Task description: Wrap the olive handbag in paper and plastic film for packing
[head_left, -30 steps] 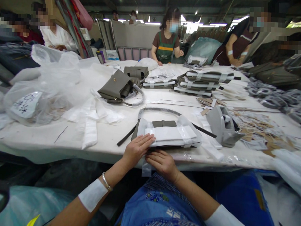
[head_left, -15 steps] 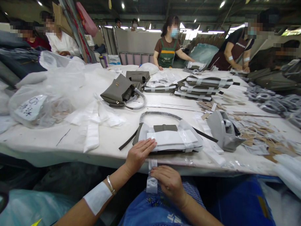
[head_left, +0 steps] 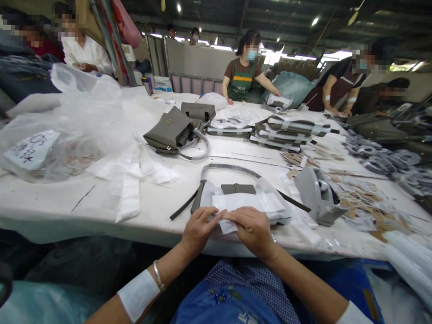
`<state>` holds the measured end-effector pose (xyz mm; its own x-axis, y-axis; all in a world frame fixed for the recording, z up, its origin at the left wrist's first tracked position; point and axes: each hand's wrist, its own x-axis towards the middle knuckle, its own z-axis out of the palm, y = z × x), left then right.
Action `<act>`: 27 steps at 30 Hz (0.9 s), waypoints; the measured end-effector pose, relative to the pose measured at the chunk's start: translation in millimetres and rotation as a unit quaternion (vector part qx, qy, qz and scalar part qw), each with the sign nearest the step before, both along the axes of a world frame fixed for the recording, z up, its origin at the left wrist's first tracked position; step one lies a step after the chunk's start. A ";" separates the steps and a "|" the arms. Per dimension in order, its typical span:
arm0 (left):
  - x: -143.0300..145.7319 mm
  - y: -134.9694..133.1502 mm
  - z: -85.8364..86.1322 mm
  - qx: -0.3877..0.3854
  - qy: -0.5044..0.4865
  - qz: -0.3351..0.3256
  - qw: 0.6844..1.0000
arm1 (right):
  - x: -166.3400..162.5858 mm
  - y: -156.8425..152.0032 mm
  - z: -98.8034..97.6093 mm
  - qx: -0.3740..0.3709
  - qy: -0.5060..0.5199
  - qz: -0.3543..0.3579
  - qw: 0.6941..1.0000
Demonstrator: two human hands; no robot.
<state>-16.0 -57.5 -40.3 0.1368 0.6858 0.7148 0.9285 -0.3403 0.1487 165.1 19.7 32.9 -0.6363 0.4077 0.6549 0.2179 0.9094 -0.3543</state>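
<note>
Handbag [head_left: 243, 201], one, wrapped, under left hand [head_left: 198, 228], right hand [head_left: 252, 229]

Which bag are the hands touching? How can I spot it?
Find the white table, then its near edge. The left hand and right hand rest on a flat grey bag. Unlike the bare grey handbag behind, it's wrapped in white paper.

The left hand [head_left: 198, 227] and right hand [head_left: 251, 228] cover the near edge of the wrapped bag [head_left: 243, 200], so their grip on its white paper cannot be told. The label [head_left: 29, 148] on the plastic sack [head_left: 82, 124] bears handwriting too small to read. White rolls [head_left: 416, 263] run off the right edge.
</note>
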 end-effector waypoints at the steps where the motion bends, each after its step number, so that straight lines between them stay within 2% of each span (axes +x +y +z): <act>1: -0.3 0.7 0.4 0.003 -0.011 -0.003 1.000 | -3.3 4.1 0.9 -0.012 -0.012 -0.010 1.000; 7: -1.2 4.2 -1.9 0.021 -0.053 0.009 0.998 | -20.7 27.1 2.6 -0.058 -0.108 -0.066 0.990; 14: -0.2 6.6 -3.6 0.016 -0.075 0.023 0.997 | -37.8 48.3 2.3 -0.097 -0.228 -0.090 0.965; 23: -1.9 3.2 -1.0 -0.010 -0.057 0.001 0.998 | -47.3 63.4 8.5 -0.190 -0.260 -0.089 0.943; 27: -1.1 2.8 -0.3 -0.012 -0.037 0.012 0.999 | -48.5 69.6 4.9 -0.188 -0.271 -0.093 0.940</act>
<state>-17.1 -54.7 -40.6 0.0668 0.7059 0.7051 0.9226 -0.3128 0.2258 116.6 89.3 37.8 -0.7302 0.6819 0.0429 0.6011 0.6710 -0.4341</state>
